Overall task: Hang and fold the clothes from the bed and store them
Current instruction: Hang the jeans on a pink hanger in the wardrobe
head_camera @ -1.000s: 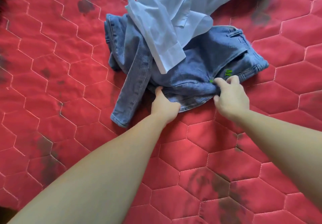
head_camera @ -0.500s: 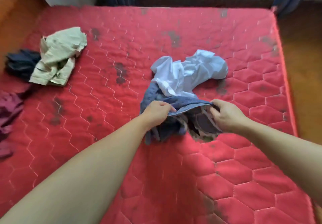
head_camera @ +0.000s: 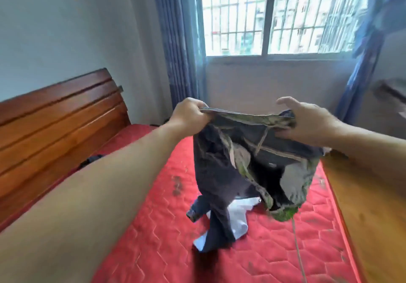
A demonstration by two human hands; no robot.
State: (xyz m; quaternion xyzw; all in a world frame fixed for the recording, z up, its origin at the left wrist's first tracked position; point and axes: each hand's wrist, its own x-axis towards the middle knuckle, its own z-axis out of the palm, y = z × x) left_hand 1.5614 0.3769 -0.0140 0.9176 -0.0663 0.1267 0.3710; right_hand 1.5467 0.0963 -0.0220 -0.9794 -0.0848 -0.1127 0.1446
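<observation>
fingers (head_camera: 198, 112) pinching jeans (head_camera: 222, 172) waistband, legs blurred, white shirt (head_camera: 238, 217) half hidden

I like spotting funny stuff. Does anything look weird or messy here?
Yes. The jeans held up by the left hand and right hand look inside out, pocket linings showing. The red mattress has dark stains, and a white shirt lies crumpled.

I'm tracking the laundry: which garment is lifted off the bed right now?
The jeans, gripped at the waistband by the left hand and right hand; the white shirt lies on the red mattress.
</observation>
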